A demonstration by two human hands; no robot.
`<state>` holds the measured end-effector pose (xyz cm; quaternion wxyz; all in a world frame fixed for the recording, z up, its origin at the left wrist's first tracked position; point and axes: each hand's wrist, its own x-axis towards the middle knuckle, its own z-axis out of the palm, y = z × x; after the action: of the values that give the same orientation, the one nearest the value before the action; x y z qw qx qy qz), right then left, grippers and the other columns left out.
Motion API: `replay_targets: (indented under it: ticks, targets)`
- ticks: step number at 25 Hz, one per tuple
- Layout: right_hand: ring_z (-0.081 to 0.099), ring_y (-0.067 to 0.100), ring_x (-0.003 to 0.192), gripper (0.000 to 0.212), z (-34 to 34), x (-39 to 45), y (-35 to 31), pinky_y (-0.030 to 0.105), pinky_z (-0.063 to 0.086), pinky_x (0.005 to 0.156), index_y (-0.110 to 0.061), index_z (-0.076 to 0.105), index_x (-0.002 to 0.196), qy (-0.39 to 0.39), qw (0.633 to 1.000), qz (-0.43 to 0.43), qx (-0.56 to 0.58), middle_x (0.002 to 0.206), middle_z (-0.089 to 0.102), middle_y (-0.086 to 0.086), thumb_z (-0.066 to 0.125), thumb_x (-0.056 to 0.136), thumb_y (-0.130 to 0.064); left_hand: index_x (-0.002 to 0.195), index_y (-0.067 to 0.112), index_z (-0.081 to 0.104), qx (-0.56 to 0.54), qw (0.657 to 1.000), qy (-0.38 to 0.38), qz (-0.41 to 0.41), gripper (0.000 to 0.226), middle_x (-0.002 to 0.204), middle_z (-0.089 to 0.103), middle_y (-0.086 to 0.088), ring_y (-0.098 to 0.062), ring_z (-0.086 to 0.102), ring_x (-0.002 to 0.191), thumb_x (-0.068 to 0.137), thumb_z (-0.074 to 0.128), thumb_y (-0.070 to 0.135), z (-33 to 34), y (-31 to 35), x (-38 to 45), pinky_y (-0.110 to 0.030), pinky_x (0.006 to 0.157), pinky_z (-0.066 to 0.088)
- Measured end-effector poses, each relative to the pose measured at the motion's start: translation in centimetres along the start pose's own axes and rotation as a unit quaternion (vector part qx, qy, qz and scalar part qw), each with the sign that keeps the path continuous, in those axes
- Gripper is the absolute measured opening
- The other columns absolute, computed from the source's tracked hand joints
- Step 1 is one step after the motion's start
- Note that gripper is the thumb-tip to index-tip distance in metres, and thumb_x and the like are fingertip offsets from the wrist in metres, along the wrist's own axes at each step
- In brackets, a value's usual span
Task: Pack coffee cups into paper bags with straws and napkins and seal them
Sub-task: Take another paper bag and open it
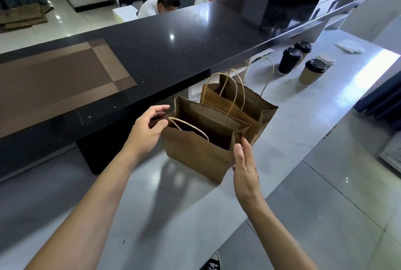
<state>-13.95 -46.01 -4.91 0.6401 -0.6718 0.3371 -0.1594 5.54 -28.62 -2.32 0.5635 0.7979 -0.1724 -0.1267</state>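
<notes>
Two brown paper bags stand open on the grey counter [195, 215]. The near bag [195, 152] has its twine handles folded down. The far bag [253, 102] stands right behind it with handles up. My left hand [147, 130] is at the near bag's left top corner, fingers loosely curled, thumb by the rim. My right hand [245, 167] lies flat, fingers straight, against that bag's right edge. Several lidded coffee cups stand farther right: a black cup [289, 61], a tan cup [311, 73], another behind [303, 48]. White napkins [349, 46] lie beyond them.
A raised black countertop [173, 48] with a brown placemat [56, 76] runs along the far side of the bags. A seated person [160, 6] is behind it. The grey counter's edge drops to a tiled floor on the right, where my shoe [211, 262] shows.
</notes>
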Motion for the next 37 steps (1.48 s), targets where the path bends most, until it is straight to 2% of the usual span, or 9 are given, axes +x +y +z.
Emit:
replay_targets:
  ticks: [5, 9, 14, 17, 19, 21, 25, 32, 37]
  targets:
    - [0.029, 0.001, 0.149, 0.063, 0.5, -0.7, -0.4, 0.046, 0.027, 0.127, -0.055, 0.025, 0.151, -0.031, 0.999, 0.007, 0.022, 0.147, 0.032, -0.038, 0.038, 0.091, -0.068, 0.141, 0.04, 0.059, -0.026, 0.997, -0.069, -0.01, 0.055, 0.138, 0.062, 0.017, 0.0, 0.055, 0.129, 0.092, 0.049, 0.016, -0.4, -0.5, -1.2, -0.024, 0.106, 0.045]
    - [0.029, -0.001, 0.149, 0.053, 1.0, -1.9, -0.6, 0.043, 0.024, 0.127, -0.063, 0.025, 0.145, -0.042, 0.999, -0.008, 0.02, 0.14, 0.033, -0.047, 0.039, 0.093, -0.064, 0.15, 0.039, 0.048, -0.046, 0.995, -0.084, -0.035, 0.069, 0.143, 0.058, 0.015, 0.001, 0.055, 0.127, 0.091, 0.046, 0.004, -0.6, -0.6, -2.5, -0.015, 0.098, 0.047]
    - [0.027, -0.005, 0.149, 0.057, 1.0, -3.1, -0.6, 0.045, 0.025, 0.128, -0.055, 0.024, 0.155, -0.032, 0.999, -0.023, 0.02, 0.138, 0.03, -0.054, 0.04, 0.1, -0.055, 0.155, 0.042, 0.038, -0.076, 0.99, -0.104, -0.05, 0.083, 0.154, 0.049, 0.007, -0.018, 0.046, 0.142, 0.077, 0.047, 0.016, -0.8, 0.3, -4.7, -0.044, 0.12, 0.038]
    - [0.03, -0.011, 0.146, 0.054, 0.5, -4.0, -0.6, 0.042, 0.026, 0.127, -0.052, 0.026, 0.158, -0.023, 0.999, -0.032, 0.021, 0.14, 0.034, -0.055, 0.043, 0.106, -0.049, 0.155, 0.05, 0.033, -0.081, 0.989, -0.119, -0.033, 0.088, 0.153, 0.048, 0.013, -0.01, 0.047, 0.141, 0.076, 0.051, 0.014, -1.0, 0.5, -6.2, -0.034, 0.114, 0.045]
    - [0.029, -0.007, 0.148, 0.061, 0.0, -4.7, -0.7, 0.043, 0.026, 0.127, -0.051, 0.026, 0.158, -0.018, 0.999, -0.039, 0.021, 0.153, 0.033, -0.042, 0.044, 0.099, -0.052, 0.153, 0.056, 0.031, -0.08, 0.988, -0.132, -0.021, 0.092, 0.151, 0.049, 0.021, -0.002, 0.048, 0.138, 0.075, 0.051, 0.012, -1.0, 0.6, -7.3, -0.025, 0.108, 0.047]
    - [0.031, -0.003, 0.149, 0.063, -0.9, -5.3, -0.8, 0.044, 0.028, 0.127, -0.053, 0.026, 0.157, -0.01, 0.999, -0.043, 0.018, 0.156, 0.033, -0.038, 0.043, 0.097, -0.053, 0.151, 0.061, 0.029, -0.083, 0.986, -0.142, -0.015, 0.095, 0.153, 0.047, 0.021, -0.005, 0.047, 0.14, 0.074, 0.053, 0.011, -0.7, 0.7, -8.2, -0.031, 0.112, 0.044]
    - [0.032, -0.014, 0.144, 0.063, -3.0, -6.3, -0.8, 0.04, 0.028, 0.127, -0.051, 0.026, 0.157, -0.001, 0.998, -0.053, 0.013, 0.139, 0.034, -0.057, 0.042, 0.097, -0.05, 0.151, 0.063, 0.026, -0.089, 0.983, -0.158, -0.006, 0.097, 0.158, 0.039, 0.022, -0.009, 0.04, 0.146, 0.072, 0.055, 0.014, 0.7, 1.7, -9.7, -0.042, 0.119, 0.037]
    - [0.038, -0.012, 0.137, 0.06, -9.2, -7.7, -0.9, 0.041, 0.029, 0.126, -0.052, 0.029, 0.153, 0.041, 0.997, -0.054, 0.036, 0.122, 0.038, -0.065, 0.04, 0.093, -0.047, 0.148, 0.069, 0.022, -0.065, 0.98, -0.188, 0.004, 0.098, 0.15, 0.033, 0.043, 0.016, 0.035, 0.138, 0.075, 0.058, 0.016, 6.4, 4.8, -12.0, -0.029, 0.11, 0.043]
    - [0.035, -0.028, 0.125, 0.047, -16.2, -7.2, 0.4, 0.045, 0.028, 0.126, -0.055, 0.029, 0.15, 0.073, 0.995, -0.048, 0.042, 0.119, 0.037, -0.067, 0.044, 0.109, -0.036, 0.146, 0.073, 0.02, -0.044, 0.976, -0.211, 0.012, 0.098, 0.145, 0.031, 0.051, 0.013, 0.032, 0.14, 0.075, 0.059, 0.018, 12.8, 7.4, -14.0, -0.036, 0.113, 0.042]
